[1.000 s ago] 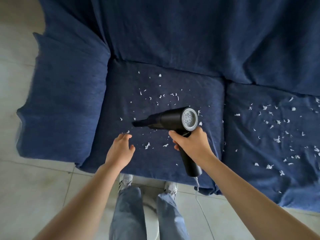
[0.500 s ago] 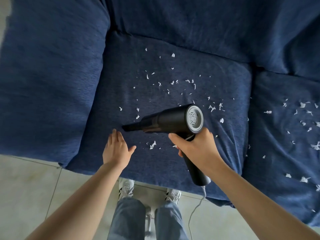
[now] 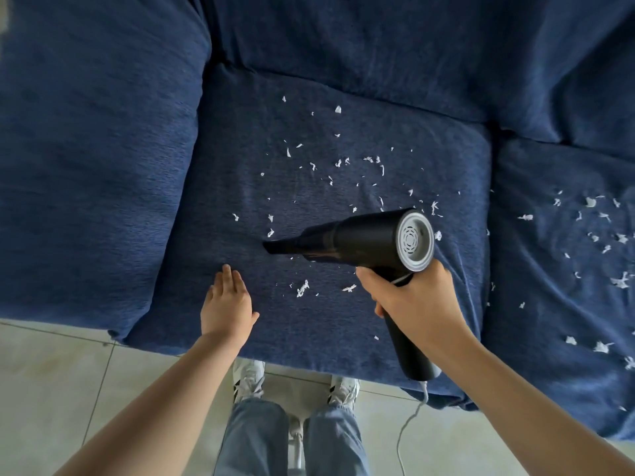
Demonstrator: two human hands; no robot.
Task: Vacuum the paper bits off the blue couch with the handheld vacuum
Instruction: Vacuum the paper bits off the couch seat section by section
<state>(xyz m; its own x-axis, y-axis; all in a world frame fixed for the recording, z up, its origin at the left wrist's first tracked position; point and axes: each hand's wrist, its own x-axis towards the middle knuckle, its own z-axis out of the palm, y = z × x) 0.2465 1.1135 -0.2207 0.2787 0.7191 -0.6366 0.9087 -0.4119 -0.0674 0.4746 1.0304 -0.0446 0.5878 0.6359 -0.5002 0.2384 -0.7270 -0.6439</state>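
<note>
The right hand (image 3: 417, 304) is wrapping its fingers (image 3: 369, 281) around the grip of the black handheld vacuum with the grey vented rear cap (image 3: 364, 240), the grip running down past the palm toward the couch's front edge. The barrel is lying roughly level above the fingers, its long axis running left to right, and the narrow nozzle (image 3: 275, 246) is pointing left, low over the middle seat cushion of the blue fabric couch (image 3: 103, 166). White torn paper bits (image 3: 302, 288) are lying scattered around the nozzle and across the cushion on the right. The left hand (image 3: 225, 305) is resting flat on the cushion, fingers extended and holding nothing, just left of the nozzle. A thin white cord (image 3: 407, 424) is trailing from the grip's end.
</note>
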